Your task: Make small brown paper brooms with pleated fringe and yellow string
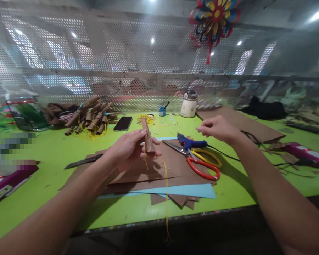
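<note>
Holding a brown paper roll between thumb and fingers, the left hand is gripping it above the stacked brown sheets, a yellow string showing at its lower end. The right hand is hovering at three o'clock from the roll, near the blue glue gun, its fingers curling inward; at this size I cannot tell whether they are pinching anything. By my judgement, this roll is already having its shape and string, while a pile of similar rolls is lying at ten o'clock, looking finished. Flat sheets are waiting unrolled beneath the hand, and a loose string is trailing over the edge of the green table at five o'clock, so material is seemingly remaining. Among the containers, a blue jar at one o'clock is holding a dark pen-like stick, a white lidded bottle at two o'clock is hiding its contents, and a clear container between nine and ten is holding green liquid.
</note>
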